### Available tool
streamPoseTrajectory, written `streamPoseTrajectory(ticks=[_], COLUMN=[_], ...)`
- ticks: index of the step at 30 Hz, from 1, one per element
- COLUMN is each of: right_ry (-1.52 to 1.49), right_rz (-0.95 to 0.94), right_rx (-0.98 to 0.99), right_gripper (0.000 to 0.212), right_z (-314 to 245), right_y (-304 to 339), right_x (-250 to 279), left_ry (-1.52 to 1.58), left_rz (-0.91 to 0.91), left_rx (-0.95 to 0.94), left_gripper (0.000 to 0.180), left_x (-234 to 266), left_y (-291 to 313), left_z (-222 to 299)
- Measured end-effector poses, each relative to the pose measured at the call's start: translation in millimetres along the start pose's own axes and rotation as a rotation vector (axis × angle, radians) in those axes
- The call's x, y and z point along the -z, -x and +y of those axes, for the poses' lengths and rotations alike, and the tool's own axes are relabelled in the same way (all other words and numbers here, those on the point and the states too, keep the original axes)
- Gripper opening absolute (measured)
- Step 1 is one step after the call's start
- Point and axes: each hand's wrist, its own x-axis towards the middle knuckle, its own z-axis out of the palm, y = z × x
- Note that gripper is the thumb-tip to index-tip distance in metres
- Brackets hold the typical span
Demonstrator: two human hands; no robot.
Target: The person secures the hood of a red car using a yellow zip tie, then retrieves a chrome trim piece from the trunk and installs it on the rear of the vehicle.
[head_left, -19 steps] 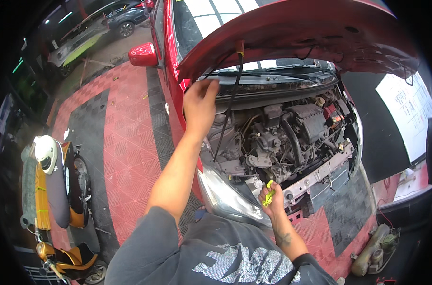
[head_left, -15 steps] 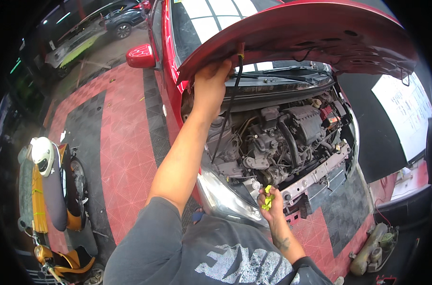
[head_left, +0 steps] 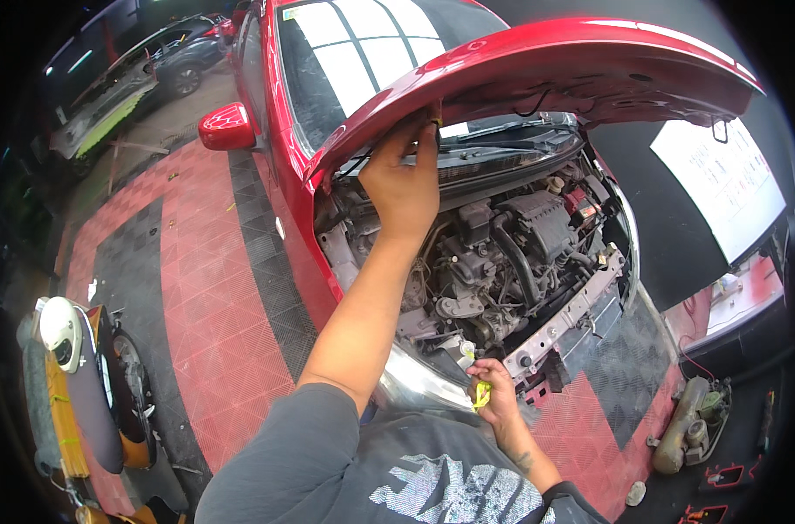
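My left hand [head_left: 404,179] reaches up under the raised red hood [head_left: 537,70] of a car. Its thumb and fingers close around the upper end of the black hood prop rod, beside a bit of yellow at the hood's edge. My forearm hides most of the rod. Lower down, by the headlight [head_left: 428,380], my right hand [head_left: 497,393] is closed on a crumpled yellow-green strip [head_left: 481,395], which looks like tape. The uncovered engine [head_left: 502,244] lies between the two arms and beyond them.
A red side mirror [head_left: 227,127] juts out at the left. A parked motorcycle with a white helmet [head_left: 64,332] on it stands at far left. At lower right, a detached lamp-like part [head_left: 687,424] lies on the floor near a whiteboard [head_left: 721,188].
My left hand has shifted from the hood's edge onto the prop rod's upper end. The hood shows less of its underside. My right hand still holds the yellow-green strip.
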Motion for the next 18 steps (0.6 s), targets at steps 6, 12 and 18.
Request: streamPoseTrajectory(ticks=[6, 12, 18], right_ry=[0.003, 0.070, 0.086], right_rz=[-0.003, 0.125, 0.119], right_rx=[-0.047, -0.089, -0.130], right_gripper=[0.009, 0.006, 0.006], right_z=[0.7, 13.0, 19.9], right_y=[3.2, 5.9, -0.6], right_x=[-11.6, -1.7, -3.0], left_ry=[-0.217, -0.204, -0.250], left_rz=[0.004, -0.026, -0.009], left_rx=[-0.336, -0.463, -0.540], left_gripper=[0.015, 0.015, 0.018], left_x=[6.7, 11.0, 10.1], left_y=[-14.4, -21.1, -28.1], left_z=[-11.3, -18.4, -19.4])
